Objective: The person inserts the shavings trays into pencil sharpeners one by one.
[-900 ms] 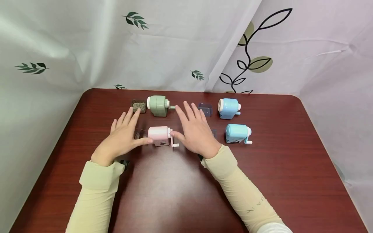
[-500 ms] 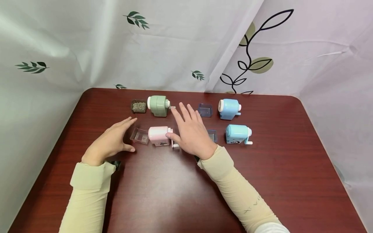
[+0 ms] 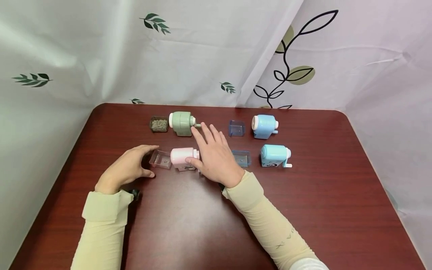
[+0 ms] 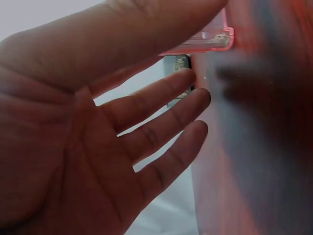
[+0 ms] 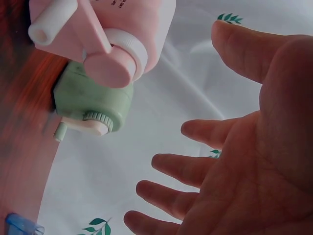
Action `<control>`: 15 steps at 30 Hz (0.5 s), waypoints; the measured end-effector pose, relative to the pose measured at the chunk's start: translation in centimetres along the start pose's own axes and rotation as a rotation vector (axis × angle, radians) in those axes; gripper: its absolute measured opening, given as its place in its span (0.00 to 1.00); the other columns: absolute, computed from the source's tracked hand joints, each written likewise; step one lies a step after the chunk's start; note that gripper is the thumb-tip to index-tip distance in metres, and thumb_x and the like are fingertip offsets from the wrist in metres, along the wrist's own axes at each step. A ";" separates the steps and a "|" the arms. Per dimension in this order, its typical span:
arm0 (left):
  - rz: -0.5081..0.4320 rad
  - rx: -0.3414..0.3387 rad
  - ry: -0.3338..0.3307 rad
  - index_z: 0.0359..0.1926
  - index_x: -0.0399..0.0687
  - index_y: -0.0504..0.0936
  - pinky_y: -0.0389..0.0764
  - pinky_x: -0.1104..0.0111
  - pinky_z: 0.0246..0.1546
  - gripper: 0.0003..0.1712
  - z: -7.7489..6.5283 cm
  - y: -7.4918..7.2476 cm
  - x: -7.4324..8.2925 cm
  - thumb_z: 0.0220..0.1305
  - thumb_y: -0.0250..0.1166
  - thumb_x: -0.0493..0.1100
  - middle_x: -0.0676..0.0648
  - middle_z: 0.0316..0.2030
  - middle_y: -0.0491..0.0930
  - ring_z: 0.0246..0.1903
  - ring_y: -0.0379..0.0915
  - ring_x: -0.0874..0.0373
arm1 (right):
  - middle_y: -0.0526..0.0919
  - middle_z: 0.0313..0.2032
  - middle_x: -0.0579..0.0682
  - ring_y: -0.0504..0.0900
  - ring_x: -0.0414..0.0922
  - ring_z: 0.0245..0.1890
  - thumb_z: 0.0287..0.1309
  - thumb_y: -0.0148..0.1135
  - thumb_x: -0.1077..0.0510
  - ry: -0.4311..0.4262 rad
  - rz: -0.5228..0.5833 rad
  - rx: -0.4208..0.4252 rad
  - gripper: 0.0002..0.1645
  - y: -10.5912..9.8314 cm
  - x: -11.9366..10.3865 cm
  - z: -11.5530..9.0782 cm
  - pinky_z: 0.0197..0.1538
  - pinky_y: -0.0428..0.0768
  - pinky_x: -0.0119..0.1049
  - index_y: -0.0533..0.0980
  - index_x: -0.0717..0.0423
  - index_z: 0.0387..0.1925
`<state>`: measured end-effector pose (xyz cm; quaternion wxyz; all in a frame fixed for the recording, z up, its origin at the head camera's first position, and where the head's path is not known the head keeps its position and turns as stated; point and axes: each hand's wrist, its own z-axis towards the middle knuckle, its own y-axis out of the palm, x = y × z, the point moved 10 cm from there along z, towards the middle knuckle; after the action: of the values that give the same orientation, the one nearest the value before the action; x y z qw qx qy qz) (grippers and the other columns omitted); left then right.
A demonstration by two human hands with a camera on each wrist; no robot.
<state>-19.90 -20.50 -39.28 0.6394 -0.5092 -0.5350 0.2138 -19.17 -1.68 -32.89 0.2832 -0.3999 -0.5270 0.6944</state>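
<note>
My left hand [image 3: 125,167] is beside a clear pink shavings tray [image 3: 162,160], thumb and fingers spread on its left side. In the left wrist view the thumb overlaps the pink tray [image 4: 221,39], which has a few shavings in it, and nothing lies in the palm. A pink hand-crank pencil sharpener [image 3: 181,154] stands just right of that tray. Over its crank side hovers my right hand [image 3: 216,157], fingers straight and spread. The right wrist view shows the pink sharpener's crank [image 5: 93,29] apart from the fingers.
Behind stands a green sharpener [image 3: 182,123] with a shavings-filled tray [image 3: 159,124] beside it. To the right are a blue sharpener [image 3: 264,126], a turquoise sharpener [image 3: 274,154] and two blue trays, one at the back [image 3: 237,128] and one nearer [image 3: 242,158]. A curtain backs the table.
My left hand has drawn back leftward from the pink sharpener and lowered to the pink tray's left side. My right hand has shifted left, over the pink sharpener's crank.
</note>
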 end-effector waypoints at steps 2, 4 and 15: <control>0.002 0.009 0.006 0.63 0.37 0.67 0.64 0.50 0.57 0.47 0.0 0.1 0.0 0.38 0.77 0.39 0.36 0.58 0.70 0.58 0.64 0.42 | 0.50 0.71 0.58 0.48 0.57 0.69 0.58 0.54 0.32 -0.003 -0.002 -0.001 0.50 0.1 -0.1 0.1 0.66 0.51 0.53 0.50 0.51 0.73; -0.001 0.022 0.011 0.62 0.37 0.68 0.64 0.50 0.57 0.46 0.1 0.1 -0.1 0.39 0.77 0.40 0.37 0.57 0.71 0.57 0.65 0.43 | 0.50 0.71 0.58 0.47 0.57 0.69 0.58 0.53 0.32 -0.006 -0.003 -0.003 0.50 0.1 -0.2 0.1 0.66 0.52 0.53 0.50 0.51 0.73; -0.031 0.073 -0.021 0.55 0.44 0.75 0.73 0.56 0.43 0.34 0.5 0.0 -1.2 0.43 0.76 0.41 0.45 0.40 0.82 0.40 0.76 0.52 | 0.50 0.71 0.58 0.46 0.56 0.70 0.58 0.53 0.32 -0.021 0.013 0.013 0.50 0.3 -0.6 0.5 0.66 0.52 0.52 0.49 0.51 0.73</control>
<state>-20.77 -21.27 -39.90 0.6551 -0.4750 -0.5413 0.2285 -19.26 -2.50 -32.97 0.2756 -0.3944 -0.5228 0.7037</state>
